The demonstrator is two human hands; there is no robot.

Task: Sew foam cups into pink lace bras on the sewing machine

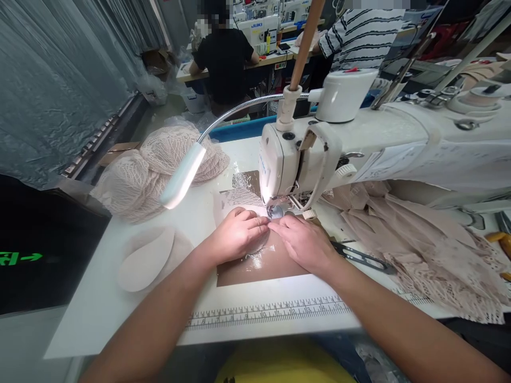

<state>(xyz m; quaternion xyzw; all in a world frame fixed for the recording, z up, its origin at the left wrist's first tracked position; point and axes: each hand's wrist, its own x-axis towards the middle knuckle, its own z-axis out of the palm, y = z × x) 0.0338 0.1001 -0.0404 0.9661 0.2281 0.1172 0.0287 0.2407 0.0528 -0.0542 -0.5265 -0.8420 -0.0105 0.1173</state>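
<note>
Broadly, table (96,298): white, spread beneath everything, probably smooth for easy sliding of cloth.
Machine (399,127): standing on the table, needle end facing left, presumably to leave working room there.
Cloth (415,223): heaped loosely at the right, partly below the machine's arm, likely parked clear of the needle.
Lace (128,183): bundled at the far left, seemingly within reach without crowding the hands.
Brown sheet (239,274): lying flat under both hands, shiny in places, perhaps serving as a slick surface.
Scale (263,316): printed along the near edge, apparently for quick measuring.
Right hand (305,242): laid low and flattish, stretched toward the left fingertips; grip nearly closed, any hold underneath hidden.
Left hand (237,234): gently curled, fingertips together just beside the foot, likely guiding the work; pinching or only pressing, impossible to make out.
Pad (147,263): pale, rounded, set beside the left forearm.
Lamp (183,175): bent low, evidently for light at the needle.
Lace piece (239,197): on the brown sheet, just beyond the left hand, reaching toward the foot.
Foot (270,210): metal, close to both sets of fingertips.
</note>
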